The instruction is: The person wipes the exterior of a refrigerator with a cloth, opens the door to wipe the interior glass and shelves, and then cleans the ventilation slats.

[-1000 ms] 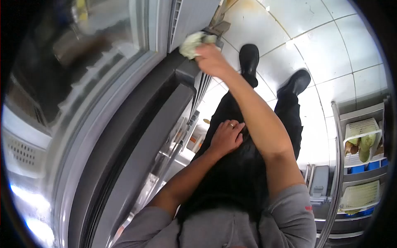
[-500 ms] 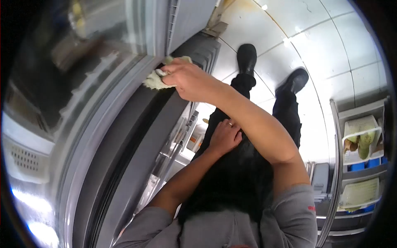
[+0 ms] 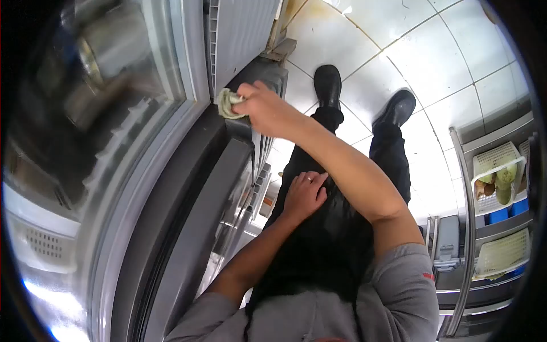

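Observation:
My right hand [image 3: 263, 110] reaches across to the left and grips a pale, crumpled cloth [image 3: 229, 104]. The cloth is bunched up close over the far end of the dark grey ledge [image 3: 199, 137], below the cabinet's glass front [image 3: 137, 68]. On my thigh rests my left hand [image 3: 306, 195], fingers laid out over the black trousers [image 3: 319, 251] and a ring on one finger. Nothing is held in it.
A ridged grey panel [image 3: 242, 34] stands beyond the glass. To the right, a metal rack [image 3: 466, 228] carries a white basket [image 3: 480, 171] of vegetables and a lower basket [image 3: 504, 253]. White tiles [image 3: 421, 51] cover the floor.
My right hand has drawn the cloth slightly right and off the frame's edge, and the cloth is now more bunched. My left hand stays on my thigh. The view has shifted slightly.

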{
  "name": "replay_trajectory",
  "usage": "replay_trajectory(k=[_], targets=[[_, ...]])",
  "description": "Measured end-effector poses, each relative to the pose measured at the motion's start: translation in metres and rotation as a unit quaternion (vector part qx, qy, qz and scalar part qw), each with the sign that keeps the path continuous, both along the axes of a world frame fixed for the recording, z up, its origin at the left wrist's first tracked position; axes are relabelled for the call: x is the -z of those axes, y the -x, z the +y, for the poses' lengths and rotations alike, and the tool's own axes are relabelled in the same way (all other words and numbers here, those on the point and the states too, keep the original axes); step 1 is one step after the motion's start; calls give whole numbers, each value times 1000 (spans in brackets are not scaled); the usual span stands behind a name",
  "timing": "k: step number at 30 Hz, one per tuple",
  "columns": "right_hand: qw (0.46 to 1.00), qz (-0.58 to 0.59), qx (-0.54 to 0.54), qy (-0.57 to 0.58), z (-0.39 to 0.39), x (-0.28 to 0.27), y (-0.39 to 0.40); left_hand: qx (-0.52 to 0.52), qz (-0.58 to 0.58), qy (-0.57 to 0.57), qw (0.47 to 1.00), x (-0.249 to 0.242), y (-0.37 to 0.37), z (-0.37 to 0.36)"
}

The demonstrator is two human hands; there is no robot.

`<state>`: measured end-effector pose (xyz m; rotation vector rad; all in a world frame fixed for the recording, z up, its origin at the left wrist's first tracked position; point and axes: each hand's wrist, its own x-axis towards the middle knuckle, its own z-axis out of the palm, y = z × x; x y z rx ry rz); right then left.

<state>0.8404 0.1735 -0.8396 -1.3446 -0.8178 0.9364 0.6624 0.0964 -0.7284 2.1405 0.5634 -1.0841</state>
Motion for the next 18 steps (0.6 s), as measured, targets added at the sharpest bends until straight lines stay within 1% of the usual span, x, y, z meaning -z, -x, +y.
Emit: replay_trajectory(k=[1, 2, 3, 4, 7, 8, 10, 11, 14, 15, 17, 18], targets=[[998, -26, 4, 51, -4, 11, 6, -3, 6, 4, 1000, -3, 2, -2], [993, -54, 9, 100, -5, 38, 12, -5, 9, 6, 1000, -4, 3, -2], [985, -88, 18, 146, -2, 72, 14, -4, 6, 5, 1000, 0, 1, 1], [978, -144, -9, 153, 3, 111, 23, -4, 20, 2, 1000, 0, 0, 2], [972, -64, -40, 220, 8, 99, 8, -2, -18, -24, 1000, 3, 7, 3], [981, -97, -33, 165, 6, 90, 10, -4, -11, -19, 1000, 0, 7, 1], [989, -61, 31, 130, -24, 43, 12, -9, -5, -13, 1000, 2, 3, 0], [991, -39, 61, 110, -36, 28, 12, -11, -7, -10, 1000, 2, 2, -1], [990, 11, -21, 138, -59, 40, 3, -15, -10, -13, 1000, 2, 5, -1], [982, -35, -30, 183, -51, 39, -3, -18, -13, -15, 1000, 2, 6, -1], [993, -90, 16, 79, -18, 48, 6, -13, -18, -21, 1000, 4, 5, -1], [997, -48, 30, 56, -5, 34, 5, -6, -19, -24, 1000, 6, 5, -1]])
